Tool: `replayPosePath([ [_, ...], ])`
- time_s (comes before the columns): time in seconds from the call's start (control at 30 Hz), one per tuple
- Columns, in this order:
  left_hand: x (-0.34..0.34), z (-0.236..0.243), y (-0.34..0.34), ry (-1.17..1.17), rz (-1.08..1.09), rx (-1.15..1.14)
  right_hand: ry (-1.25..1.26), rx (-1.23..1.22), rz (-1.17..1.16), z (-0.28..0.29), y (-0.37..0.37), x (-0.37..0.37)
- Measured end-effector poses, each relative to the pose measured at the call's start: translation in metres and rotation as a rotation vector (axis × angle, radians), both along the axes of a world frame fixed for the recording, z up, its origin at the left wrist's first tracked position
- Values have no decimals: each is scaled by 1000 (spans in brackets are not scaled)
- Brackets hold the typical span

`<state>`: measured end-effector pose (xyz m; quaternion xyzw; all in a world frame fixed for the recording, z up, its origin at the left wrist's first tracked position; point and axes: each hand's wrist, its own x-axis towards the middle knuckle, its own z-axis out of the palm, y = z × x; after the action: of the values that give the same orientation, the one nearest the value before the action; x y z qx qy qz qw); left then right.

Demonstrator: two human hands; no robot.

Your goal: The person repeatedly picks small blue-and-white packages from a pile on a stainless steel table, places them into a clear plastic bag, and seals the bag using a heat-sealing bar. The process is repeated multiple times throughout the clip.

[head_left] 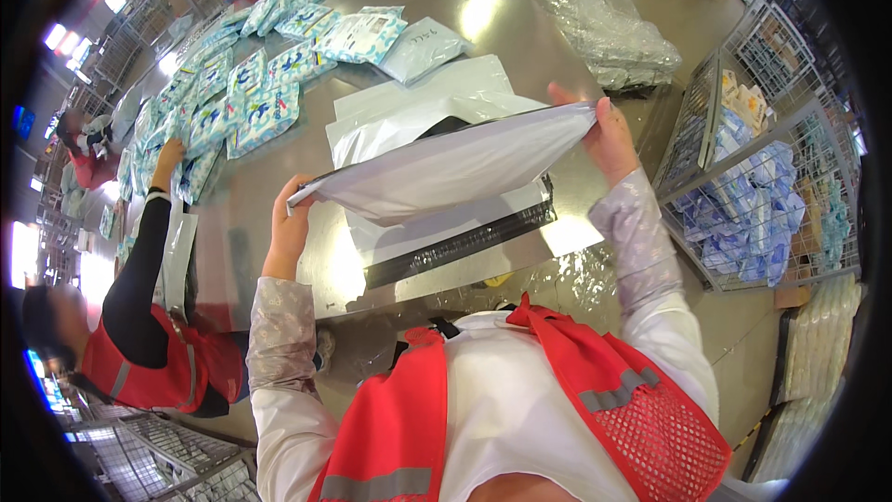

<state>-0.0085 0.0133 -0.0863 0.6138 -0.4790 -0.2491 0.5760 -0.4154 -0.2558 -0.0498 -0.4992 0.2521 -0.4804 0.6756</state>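
A white plastic mailing bag (446, 172) is stretched crosswise in front of me above the metal table. My left hand (288, 228) pinches its left corner, while my right hand (611, 144) grips the right one with the thumb uppermost. Along the bag's upper edge a dark lining shows; its contents, if any, are hidden. Beneath and behind it lie more white mailing bags (427, 93), partly covered. One sheet under it ends in a black strip (460, 246) near the table's front edge.
Many teal-and-white packets (265, 116) are heaped on the table (516, 28) at far left, where a co-worker's hand (169, 153) touches them. Clear plastic wrap (604, 23) lies beyond the right edge. A wire cage (743, 186) of blue packages stands at right.
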Motion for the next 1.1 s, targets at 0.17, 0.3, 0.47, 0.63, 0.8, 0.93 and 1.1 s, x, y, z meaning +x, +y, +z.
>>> replayPosePath([
  [0.17, 17, 5, -5, -369, 83, -102, 480, -396, -511, -30, -10, 16],
  [0.3, 20, 15, 6, -524, -65, 13, 613, -682, -737, -36, 0, 31],
  [0.47, 6, 39, 16, -583, -243, 30, 674, -637, -819, -35, 7, 30],
  [0.63, 40, -8, 0, 52, -11, -53, 715, -459, -825, -36, 9, 44],
  [0.8, 107, -24, 14, 427, 301, -27, 799, -471, -846, -56, -29, -13],
  [0.93, 3, 23, 1, 170, -264, -249, 769, -427, -815, -64, -33, -20],
  [1.1, -102, 56, 25, -342, -662, -31, 725, -415, -807, -34, -17, -5],
])
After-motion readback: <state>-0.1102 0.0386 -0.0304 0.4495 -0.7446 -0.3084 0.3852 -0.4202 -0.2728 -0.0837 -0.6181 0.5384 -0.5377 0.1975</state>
